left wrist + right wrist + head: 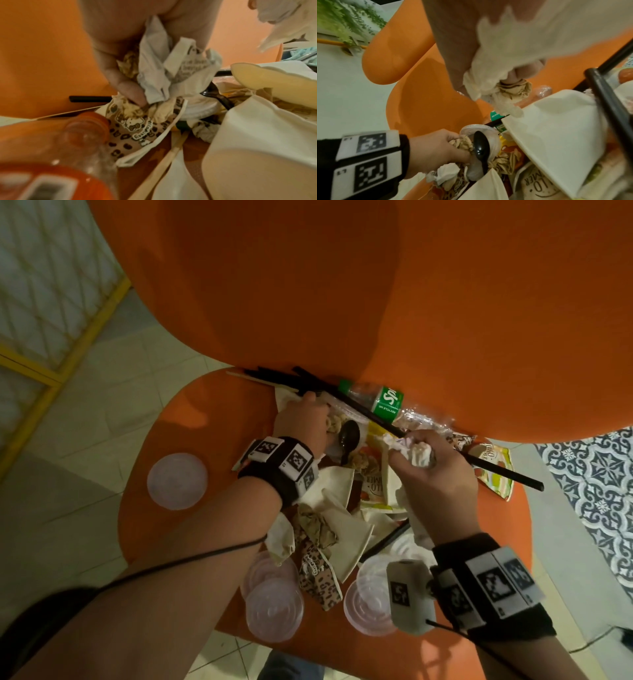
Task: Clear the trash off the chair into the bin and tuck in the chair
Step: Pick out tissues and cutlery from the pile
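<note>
Trash covers the seat of the orange chair [205, 412]. My left hand [318, 412] is at the back of the pile and grips crumpled paper wrappers [154, 70], white and brown. My right hand [407, 450], to its right, holds a crumpled white tissue [414, 451] with a wad of brown paper [515, 89] at its fingertips. A long black straw [507, 470] runs under that hand; whether it is held I cannot tell. Between the hands lies a black plastic spoon [347, 440]. A green-labelled Sprite bottle [380, 400] lies against the chair back [308, 285]. No bin is in view.
White paper bags [342, 529], a leopard-print wrapper [317, 573] and a yellow snack packet [493, 470] lie nearer me. Clear plastic lids sit at the seat's left [177, 481] and front [274, 607]. More black straws [281, 376] lie at the back. Tiled floor [102, 405] surrounds the chair.
</note>
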The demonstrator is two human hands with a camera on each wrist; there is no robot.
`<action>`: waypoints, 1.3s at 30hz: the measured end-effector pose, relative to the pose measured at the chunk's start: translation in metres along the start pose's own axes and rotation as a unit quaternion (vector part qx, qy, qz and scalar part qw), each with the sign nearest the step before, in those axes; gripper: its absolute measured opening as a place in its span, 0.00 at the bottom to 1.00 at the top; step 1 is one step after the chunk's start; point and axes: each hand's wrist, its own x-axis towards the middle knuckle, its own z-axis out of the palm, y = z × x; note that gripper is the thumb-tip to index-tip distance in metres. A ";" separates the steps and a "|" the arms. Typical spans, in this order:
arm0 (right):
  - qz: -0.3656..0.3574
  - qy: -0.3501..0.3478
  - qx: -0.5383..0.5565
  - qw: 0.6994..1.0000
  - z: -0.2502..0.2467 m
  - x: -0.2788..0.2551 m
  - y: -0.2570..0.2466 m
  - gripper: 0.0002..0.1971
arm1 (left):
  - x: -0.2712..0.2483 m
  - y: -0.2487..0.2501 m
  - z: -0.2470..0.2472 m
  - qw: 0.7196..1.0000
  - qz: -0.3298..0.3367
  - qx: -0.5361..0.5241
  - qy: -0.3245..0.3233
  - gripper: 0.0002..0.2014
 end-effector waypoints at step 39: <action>-0.053 -0.213 -0.317 0.923 0.066 0.013 -0.002 0.18 | -0.152 0.002 0.054 0.982 -0.068 -0.169 -0.042 0.17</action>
